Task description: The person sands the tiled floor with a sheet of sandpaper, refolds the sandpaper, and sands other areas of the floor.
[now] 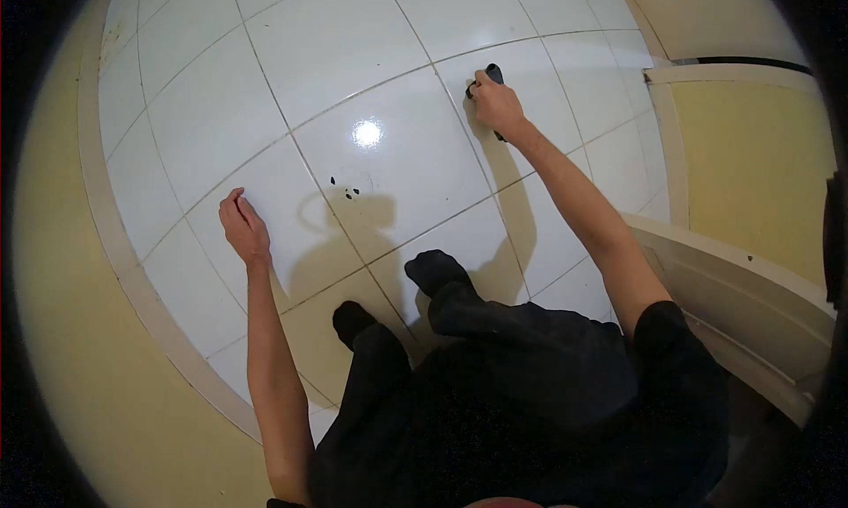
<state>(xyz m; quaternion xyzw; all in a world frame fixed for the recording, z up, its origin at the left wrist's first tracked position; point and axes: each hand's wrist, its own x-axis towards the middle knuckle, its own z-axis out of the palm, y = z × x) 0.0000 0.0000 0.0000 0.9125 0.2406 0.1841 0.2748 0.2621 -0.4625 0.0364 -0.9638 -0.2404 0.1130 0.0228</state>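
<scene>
My right hand [500,104] is closed around a dark, elongated object [495,72], low over or against the tiled floor at the upper right. One end of the object sticks out above my fingers, a small dark loop shows at their left, and a thin part shows below the hand. Its exact kind is not clear. My left hand [245,229] hangs over the floor at the left, empty, with loosely bent fingers and the thumb a little apart. Between the hands, several small black bits [349,195] lie on the white tiles.
White floor tiles [362,75] with dark joints stretch ahead, with a bright lamp reflection. My feet in black socks [433,271] stand near the middle. A yellowish wall [53,269] runs along the left. At the right are a yellow panel [751,155] and a pale door-like edge [733,287].
</scene>
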